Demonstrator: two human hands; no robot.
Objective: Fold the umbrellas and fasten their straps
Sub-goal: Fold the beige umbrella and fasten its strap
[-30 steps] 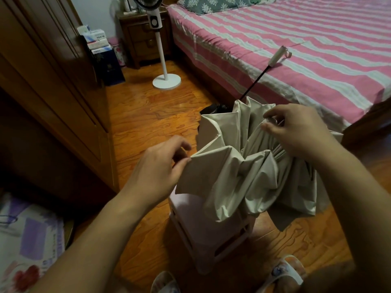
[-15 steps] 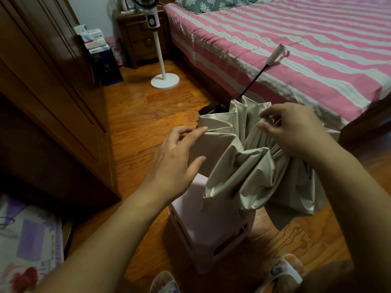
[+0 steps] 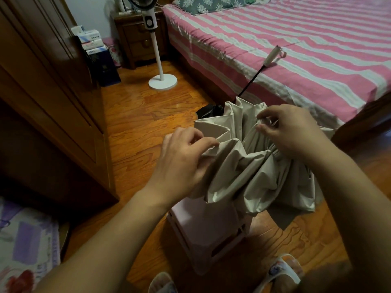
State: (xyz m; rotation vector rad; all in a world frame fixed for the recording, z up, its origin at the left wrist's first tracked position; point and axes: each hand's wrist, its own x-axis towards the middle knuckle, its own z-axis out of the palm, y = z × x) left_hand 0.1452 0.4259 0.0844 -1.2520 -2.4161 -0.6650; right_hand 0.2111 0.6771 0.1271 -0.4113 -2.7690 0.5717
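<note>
left hand (image 3: 182,159) now pinching umbrella (image 3: 249,166) fold, previously open

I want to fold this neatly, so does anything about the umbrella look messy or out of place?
The umbrella cloth is bunched in uneven pleats between the left hand and right hand, not yet wrapped round the shaft. One flap hangs loose over the pink stool. No tear shows.

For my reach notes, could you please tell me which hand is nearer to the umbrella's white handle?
Right. The right hand pinches canopy folds just below the shaft leading up to the white handle on the bed; the left hand grips fabric farther down-left.
</note>
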